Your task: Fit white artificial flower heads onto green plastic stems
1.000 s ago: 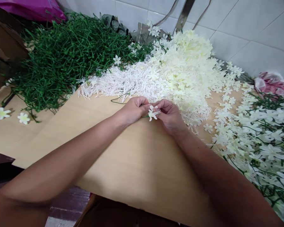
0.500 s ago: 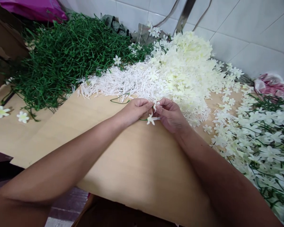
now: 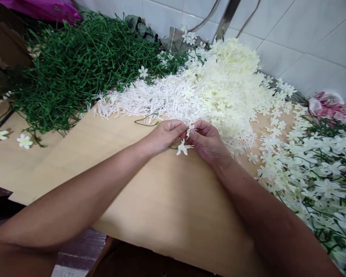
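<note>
My left hand (image 3: pixel 167 135) is closed in a pinch on a thin green artificial stem, most of it hidden by the fingers. At its fingertips, a small white artificial flower (image 3: pixel 190 130) is pinched by my right hand (image 3: pixel 208 141), closed with thumb and forefinger together. Just below hangs a second white flower (image 3: pixel 183 147) with thin white stamens jutting to the right; a bit of green stem joins it from the left. Both hands are above the cardboard (image 3: pixel 150 200), close to a heap of white stamens (image 3: pixel 152 96). A loose green stem (image 3: pixel 145 122) lies beyond my left hand.
A large pile of green stems (image 3: pixel 86 69) is at the back left. White and yellowish petals (image 3: pixel 227 80) are heaped behind my hands. Stemmed white flowers (image 3: pixel 325 169) fill the right side. Two flowers, one a white bloom (image 3: pixel 24 141), lie at left. A tiled wall (image 3: pixel 300 34) stands behind.
The lower flower has swung slightly down and left, its stamens now more spread. Both hands keep nearly the same place and their pinch. The view has shifted a little.
</note>
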`<state>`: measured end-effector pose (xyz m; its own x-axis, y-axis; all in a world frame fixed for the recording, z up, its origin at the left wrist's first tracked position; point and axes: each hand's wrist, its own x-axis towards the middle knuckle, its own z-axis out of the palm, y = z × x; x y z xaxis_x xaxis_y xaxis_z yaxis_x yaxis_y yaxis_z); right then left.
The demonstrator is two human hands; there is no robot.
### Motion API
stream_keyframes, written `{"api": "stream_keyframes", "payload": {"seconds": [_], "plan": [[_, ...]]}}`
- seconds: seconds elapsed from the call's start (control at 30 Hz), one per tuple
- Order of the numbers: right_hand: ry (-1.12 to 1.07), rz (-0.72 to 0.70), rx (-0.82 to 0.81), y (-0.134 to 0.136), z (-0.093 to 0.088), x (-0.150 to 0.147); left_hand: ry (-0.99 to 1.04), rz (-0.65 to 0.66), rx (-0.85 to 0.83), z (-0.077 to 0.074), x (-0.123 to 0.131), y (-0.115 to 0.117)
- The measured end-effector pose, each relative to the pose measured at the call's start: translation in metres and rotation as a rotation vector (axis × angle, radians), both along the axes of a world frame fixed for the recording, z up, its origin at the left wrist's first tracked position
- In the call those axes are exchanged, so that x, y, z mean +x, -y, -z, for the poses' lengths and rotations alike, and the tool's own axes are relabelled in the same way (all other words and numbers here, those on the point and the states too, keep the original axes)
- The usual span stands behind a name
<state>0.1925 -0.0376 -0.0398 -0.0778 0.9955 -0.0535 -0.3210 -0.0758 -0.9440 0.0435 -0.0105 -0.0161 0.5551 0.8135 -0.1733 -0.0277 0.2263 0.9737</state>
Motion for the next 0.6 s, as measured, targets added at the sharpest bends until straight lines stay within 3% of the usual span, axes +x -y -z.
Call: {"api": "stream_keyframes", "payload": {"seconds": [0.3,0.6], "plan": [[0.147,0.065,0.147,0.0011,0.0007,-0.0069,0.002,-0.028,0.072,0.0065,0.0023,0.0043],[0.313,0.104,0.121,-0.0012,-0.0003,-0.0067,-0.015,-0.069,0.061,0.0076,0.0070,0.0039]]}}
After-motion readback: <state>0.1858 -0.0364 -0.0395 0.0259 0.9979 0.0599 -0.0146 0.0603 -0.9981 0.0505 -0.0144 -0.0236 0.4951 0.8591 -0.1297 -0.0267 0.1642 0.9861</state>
